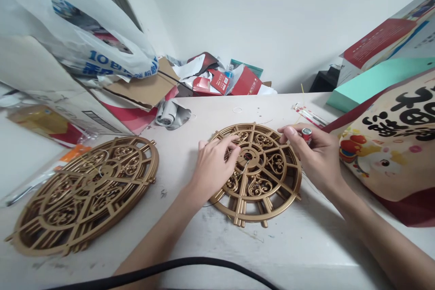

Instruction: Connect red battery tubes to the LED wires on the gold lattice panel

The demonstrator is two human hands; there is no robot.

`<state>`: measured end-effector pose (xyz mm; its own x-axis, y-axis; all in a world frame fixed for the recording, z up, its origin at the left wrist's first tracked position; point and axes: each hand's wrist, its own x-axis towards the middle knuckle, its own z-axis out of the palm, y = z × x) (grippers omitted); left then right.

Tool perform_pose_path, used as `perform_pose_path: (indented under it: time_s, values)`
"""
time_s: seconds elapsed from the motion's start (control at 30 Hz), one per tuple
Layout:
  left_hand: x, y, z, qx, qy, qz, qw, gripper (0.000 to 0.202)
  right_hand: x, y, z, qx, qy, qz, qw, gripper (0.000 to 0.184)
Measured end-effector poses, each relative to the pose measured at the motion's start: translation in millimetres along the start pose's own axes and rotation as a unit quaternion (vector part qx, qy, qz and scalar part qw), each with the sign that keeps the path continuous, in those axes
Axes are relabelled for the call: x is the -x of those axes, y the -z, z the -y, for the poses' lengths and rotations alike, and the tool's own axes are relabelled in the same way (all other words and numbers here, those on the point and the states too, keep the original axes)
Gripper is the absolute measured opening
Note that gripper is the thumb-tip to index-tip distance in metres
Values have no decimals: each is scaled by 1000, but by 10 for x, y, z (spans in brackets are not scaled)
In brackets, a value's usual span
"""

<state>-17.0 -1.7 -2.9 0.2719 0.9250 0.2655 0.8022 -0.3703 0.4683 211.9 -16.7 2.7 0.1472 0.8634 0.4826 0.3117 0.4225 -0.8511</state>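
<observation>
A round gold openwork disc point(268, 211), with spokes and scroll ornaments, lies on the white table and seems to be several layers deep. My left hand point(215, 163) rests on its left side, fingers bent and thumb apart from them. A thin wire point(245, 167) runs from the hub near my left thumb. At the disc's upper right edge is my right hand point(316, 154), its fingers closed around a small red and silver cylinder point(306, 133) that looks like a battery. Only the cylinder's end shows; whether the thumb and fingertip pinch anything else is hidden.
More gold discs point(102, 190) are stacked at the left. A carton point(68, 86) and a plastic bag point(108, 50) stand behind them. Boxes and papers point(220, 79) are heaped at the back. A printed bag point(394, 154) stands right. A black cable point(190, 261) crosses the front.
</observation>
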Motion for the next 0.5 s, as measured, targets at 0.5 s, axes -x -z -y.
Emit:
perform_pose_path:
  time_s: [0.5]
  values:
    - [39,-30,-111,237,-56,11,970,25,-28,-33,-5,-3,17,-3,1000,26]
